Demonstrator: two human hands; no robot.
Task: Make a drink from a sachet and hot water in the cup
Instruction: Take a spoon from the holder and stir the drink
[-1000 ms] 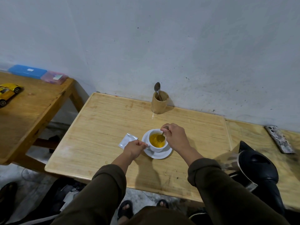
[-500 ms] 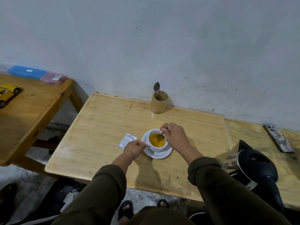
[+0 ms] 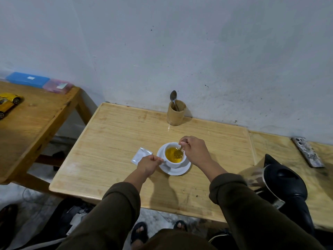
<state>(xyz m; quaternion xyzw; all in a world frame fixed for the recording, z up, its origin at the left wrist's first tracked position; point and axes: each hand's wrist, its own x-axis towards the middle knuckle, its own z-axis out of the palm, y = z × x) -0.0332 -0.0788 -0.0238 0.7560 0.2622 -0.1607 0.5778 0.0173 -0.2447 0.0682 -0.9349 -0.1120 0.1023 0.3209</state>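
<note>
Little has shifted over the last second: the right hand point(image 3: 195, 150) keeps its place over the far right rim of the cup point(image 3: 173, 156), with only a slight turn of the spoon point(image 3: 178, 152) in the liquid, and the left hand point(image 3: 148, 164) stays at the cup's near left side.

The right hand is curled, knuckles up, thumb and fingertips pinched on the top of the spoon's handle; the bowl of the spoon sits down in the yellow-orange drink. The wrist bends downward from a forearm that comes in from the lower right, its dark sleeve pushed up short of the wrist.

The left hand is closed in a loose fist, its thumb and forefinger pinching the cup's handle on the side nearest it. Its forearm reaches straight forward from the lower middle.

The cup stands between the two hands on a white saucer point(image 3: 177, 170). An opened white sachet point(image 3: 139, 156) lies flat on the table point(image 3: 117, 134), just beyond the left hand's knuckles and partly covered by them. Right of the right forearm stands a kettle point(image 3: 281, 179) with a black lid. Well beyond the right hand, by the wall, a wooden holder point(image 3: 175, 114) has another spoon upright in it.
</note>
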